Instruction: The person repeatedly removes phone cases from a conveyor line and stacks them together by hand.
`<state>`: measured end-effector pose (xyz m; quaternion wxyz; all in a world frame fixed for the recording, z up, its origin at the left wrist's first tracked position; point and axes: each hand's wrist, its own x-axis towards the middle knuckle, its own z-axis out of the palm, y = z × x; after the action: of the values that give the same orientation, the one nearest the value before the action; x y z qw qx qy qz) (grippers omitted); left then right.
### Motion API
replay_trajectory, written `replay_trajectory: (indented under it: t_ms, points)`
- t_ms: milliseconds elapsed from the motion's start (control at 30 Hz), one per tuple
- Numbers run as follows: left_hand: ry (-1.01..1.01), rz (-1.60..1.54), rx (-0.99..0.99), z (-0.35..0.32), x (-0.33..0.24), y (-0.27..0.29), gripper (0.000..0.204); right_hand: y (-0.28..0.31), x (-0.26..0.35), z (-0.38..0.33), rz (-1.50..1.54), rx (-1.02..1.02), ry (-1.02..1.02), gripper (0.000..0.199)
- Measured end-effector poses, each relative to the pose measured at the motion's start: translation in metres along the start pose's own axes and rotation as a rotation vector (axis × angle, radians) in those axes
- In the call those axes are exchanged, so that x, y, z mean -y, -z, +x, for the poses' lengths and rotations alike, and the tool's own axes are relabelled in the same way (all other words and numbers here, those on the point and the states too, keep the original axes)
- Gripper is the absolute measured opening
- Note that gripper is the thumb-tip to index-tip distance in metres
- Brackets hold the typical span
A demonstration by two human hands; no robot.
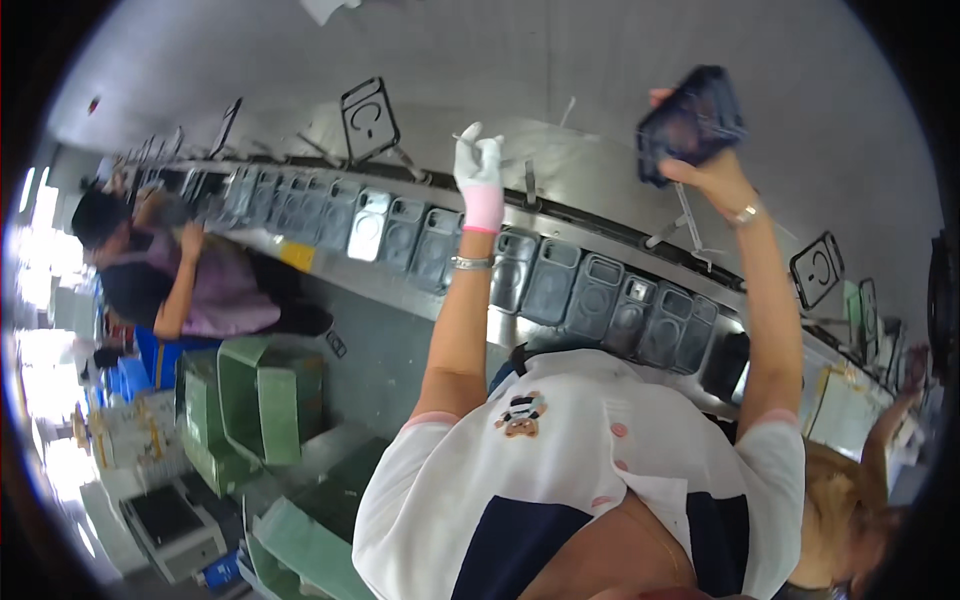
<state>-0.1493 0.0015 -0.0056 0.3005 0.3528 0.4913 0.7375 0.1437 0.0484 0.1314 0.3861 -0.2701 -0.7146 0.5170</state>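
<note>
- Closest in: the wearer's white shirt [590, 400], then a row of dark phone cases [551, 282] side by side along the desk [372, 277]. Forearms reach right over those, so I'd keep elbows up to avoid nudging any.
- Left hand [478, 170], white-and-pink glove, is up past the row with fingers partly curled. Can't tell if it's pinching anything tiny.
- Bare right hand [714, 178] has a solid grip on a dark see-through case [692, 122], lifted and tilted above the rail [575, 225], thumb on the lower edge. Rim-only grip is the way imo; bare fingertips could smudge the flat bit.
- Slim metal clip [688, 215] right below; probably worth steering clear of scrapes.
- Farther left, a black ring-marked frame [370, 120] stands up beyond the rail.
</note>
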Motion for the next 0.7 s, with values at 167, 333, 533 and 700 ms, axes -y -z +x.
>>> replay_trajectory:
  t_ms: [167, 333, 533, 700]
  points:
    - [0.225, -0.108, 0.452, -0.005, 0.000, -0.035, 0.038, 0.018, -0.022, -0.008, -0.049, -0.001, -0.183, 0.086]
    - [0.252, -0.173, 0.737, -0.044, 0.001, -0.067, 0.032, 0.045, -0.002, -0.059, -0.165, -0.002, -0.041, 0.100]
    - [0.172, -0.077, 0.821, -0.093, 0.006, -0.146, 0.034, 0.038, 0.009, -0.064, -0.935, 0.120, -0.081, 0.096]
    - [0.148, 0.084, 0.848, -0.130, 0.012, -0.189, 0.045, 0.071, 0.004, -0.079, -1.246, 0.285, -0.199, 0.094]
